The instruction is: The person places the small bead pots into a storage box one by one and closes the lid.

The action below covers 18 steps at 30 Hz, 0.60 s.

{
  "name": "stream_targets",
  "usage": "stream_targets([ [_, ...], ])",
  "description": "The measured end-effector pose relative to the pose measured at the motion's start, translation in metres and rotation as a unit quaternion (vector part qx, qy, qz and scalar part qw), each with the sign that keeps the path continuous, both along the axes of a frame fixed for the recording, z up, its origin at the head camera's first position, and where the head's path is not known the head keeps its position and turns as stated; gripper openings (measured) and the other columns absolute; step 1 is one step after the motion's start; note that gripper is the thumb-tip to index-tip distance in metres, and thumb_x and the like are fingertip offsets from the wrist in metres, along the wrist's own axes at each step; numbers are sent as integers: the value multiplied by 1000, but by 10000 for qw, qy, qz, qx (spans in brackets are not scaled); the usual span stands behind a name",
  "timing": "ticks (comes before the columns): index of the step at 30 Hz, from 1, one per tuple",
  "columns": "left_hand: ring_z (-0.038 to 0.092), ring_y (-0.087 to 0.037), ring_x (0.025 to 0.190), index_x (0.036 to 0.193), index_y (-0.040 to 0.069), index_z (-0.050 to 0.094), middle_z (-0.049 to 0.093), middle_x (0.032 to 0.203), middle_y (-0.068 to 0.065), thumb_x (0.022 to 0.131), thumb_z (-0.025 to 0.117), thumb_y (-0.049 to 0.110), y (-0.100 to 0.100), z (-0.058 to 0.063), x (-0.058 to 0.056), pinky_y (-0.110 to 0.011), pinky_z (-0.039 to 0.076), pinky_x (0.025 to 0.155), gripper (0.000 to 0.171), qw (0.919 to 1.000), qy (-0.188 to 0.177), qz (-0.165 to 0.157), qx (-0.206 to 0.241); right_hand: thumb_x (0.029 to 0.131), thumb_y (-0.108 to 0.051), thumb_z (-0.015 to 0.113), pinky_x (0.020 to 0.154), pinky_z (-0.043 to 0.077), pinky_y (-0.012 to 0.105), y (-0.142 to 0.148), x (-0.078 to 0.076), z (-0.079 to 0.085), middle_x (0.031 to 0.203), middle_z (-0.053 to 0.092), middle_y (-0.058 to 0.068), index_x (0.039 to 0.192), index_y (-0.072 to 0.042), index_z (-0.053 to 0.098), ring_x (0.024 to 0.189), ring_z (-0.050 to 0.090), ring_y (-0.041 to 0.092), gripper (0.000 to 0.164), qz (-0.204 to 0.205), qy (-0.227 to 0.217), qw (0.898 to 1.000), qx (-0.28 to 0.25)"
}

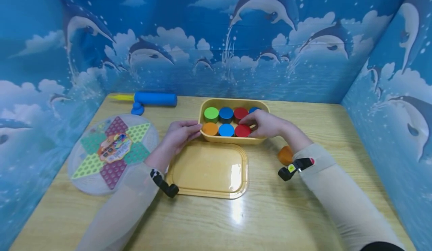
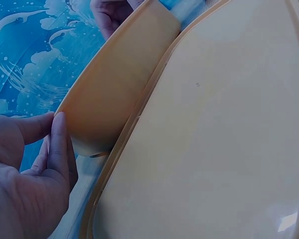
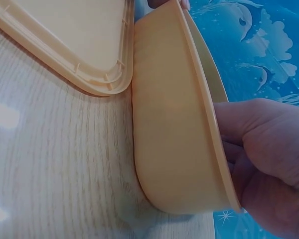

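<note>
A yellow plastic box [image 1: 233, 140] holds round blocks in two rows, among them a green block [image 1: 211, 114], an orange block [image 1: 210, 129] and a light blue block [image 1: 226, 130]. My left hand [image 1: 180, 135] pinches the box's left rim between thumb and fingers, plainly seen in the left wrist view. Inside the box's right half, my right hand [image 1: 264, 124] has thumb and fingers around a red block [image 1: 242, 130] in the front row. In the right wrist view the box wall [image 3: 174, 114] hides its fingertips. That hand partly covers a blue block [image 1: 254, 109] behind it.
A flat yellow lid [image 1: 209, 168] lies just in front of the box. One orange round block [image 1: 285, 155] sits on the table by my right wrist. At left are a round star-patterned game board [image 1: 113, 151] and a blue pump [image 1: 155, 99] with a yellow tip.
</note>
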<state>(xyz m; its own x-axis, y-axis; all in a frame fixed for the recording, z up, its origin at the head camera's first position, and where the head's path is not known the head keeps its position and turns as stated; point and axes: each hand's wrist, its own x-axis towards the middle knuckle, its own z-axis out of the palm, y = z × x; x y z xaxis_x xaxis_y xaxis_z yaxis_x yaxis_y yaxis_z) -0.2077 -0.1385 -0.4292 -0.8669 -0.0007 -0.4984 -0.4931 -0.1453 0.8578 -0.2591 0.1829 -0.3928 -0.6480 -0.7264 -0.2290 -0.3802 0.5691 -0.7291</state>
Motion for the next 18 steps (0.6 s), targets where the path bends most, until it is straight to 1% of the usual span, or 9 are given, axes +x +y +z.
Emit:
stream_targets([
  [7, 73, -21, 106, 142, -1, 62, 65, 132, -17, 101, 73, 4, 1, 2, 1, -28, 62, 92, 43, 10000, -11, 20, 22, 91, 10, 76, 99, 61, 40, 2, 1, 0, 141, 63, 22, 143, 9, 60, 130, 62, 37, 54, -91, -119, 9999, 10],
  [11, 73, -20, 105, 142, -1, 63, 66, 132, -17, 101, 73, 5, 1, 2, 1, -28, 62, 92, 43, 10000, -14, 13, 34, 91, 10, 76, 102, 60, 41, 5, 3, 3, 143, 62, 22, 144, 9, 59, 131, 61, 38, 55, -181, -208, 9996, -61],
  [14, 73, -20, 106, 142, -1, 63, 65, 133, -17, 102, 72, 5, 1, 2, 1, -28, 62, 93, 42, 10000, 1, -2, 40, 92, 7, 78, 106, 57, 46, 10, 6, 5, 143, 62, 22, 144, 8, 59, 132, 60, 38, 55, -281, -165, 9993, -160],
  [18, 72, -21, 108, 143, 0, 63, 65, 133, -16, 102, 71, 6, 1, 2, 2, -27, 62, 92, 41, 10000, -5, -11, -50, 93, 0, 81, 111, 53, 50, 19, 13, 10, 144, 61, 22, 145, 6, 60, 133, 60, 37, 56, -550, -27, 9980, -311],
])
